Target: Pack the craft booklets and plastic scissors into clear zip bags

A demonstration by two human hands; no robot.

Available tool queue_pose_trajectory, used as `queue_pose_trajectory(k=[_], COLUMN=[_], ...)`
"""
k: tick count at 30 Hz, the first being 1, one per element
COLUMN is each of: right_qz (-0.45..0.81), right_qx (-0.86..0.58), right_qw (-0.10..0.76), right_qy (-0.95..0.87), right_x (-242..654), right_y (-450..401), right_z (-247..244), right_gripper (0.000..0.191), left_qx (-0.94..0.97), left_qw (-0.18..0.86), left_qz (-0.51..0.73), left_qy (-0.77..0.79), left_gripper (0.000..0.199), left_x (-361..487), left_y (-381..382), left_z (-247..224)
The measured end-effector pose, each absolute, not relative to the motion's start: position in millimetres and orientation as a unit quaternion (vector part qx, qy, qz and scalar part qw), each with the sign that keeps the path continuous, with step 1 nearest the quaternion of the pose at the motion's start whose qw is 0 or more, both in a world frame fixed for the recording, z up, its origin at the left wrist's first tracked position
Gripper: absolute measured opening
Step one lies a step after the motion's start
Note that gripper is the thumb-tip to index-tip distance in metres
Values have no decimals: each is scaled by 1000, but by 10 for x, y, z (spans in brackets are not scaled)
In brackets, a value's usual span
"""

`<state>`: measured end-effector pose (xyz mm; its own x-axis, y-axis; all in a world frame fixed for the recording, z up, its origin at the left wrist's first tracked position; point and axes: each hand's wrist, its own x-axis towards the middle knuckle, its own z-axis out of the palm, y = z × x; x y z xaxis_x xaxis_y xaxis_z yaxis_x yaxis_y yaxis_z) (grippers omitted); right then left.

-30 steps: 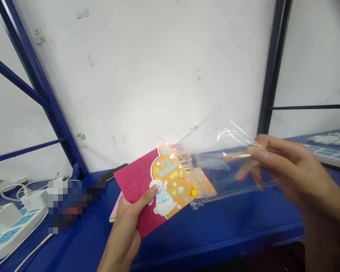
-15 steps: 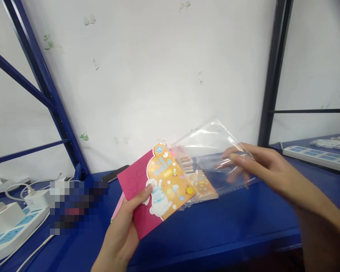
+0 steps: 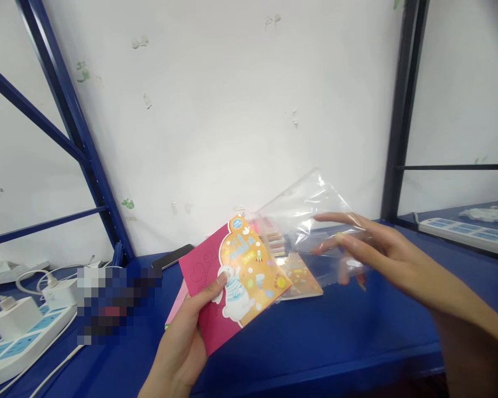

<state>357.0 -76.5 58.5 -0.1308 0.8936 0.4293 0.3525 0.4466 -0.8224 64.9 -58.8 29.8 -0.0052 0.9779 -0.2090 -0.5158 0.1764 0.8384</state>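
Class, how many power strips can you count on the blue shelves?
2. One power strip lies at lower left, a second power strip at far right. A pixelated patch could hide more.

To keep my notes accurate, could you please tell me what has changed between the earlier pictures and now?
The right hand has moved left, and its spread fingers now overlap the clear plastic bag, which has bunched upward above the orange booklet. The view has shifted slightly. The left hand keeps its grip on the pink-and-orange card, and the black phone lies where it was.
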Motion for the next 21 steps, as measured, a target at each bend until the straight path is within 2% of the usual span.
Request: queue_pose_trajectory(k=[6, 15, 21], right_qz=[310, 276, 279], right_qx=[-400, -473, -451], right_qw=[495, 450, 478], right_qy=[-706, -705, -700], right_x=[3565, 3555, 3516], right_y=[-786, -707, -718], right_z=[567, 558, 581], right_gripper=[55, 51, 61], left_qx=[283, 287, 283], left_qw=[654, 644, 647], left_qz=[563, 574, 577], left_qy=[419, 415, 410], left_gripper=[55, 62, 67], left_x=[665, 666, 661], left_y=[-569, -589, -587], left_z=[289, 301, 317])
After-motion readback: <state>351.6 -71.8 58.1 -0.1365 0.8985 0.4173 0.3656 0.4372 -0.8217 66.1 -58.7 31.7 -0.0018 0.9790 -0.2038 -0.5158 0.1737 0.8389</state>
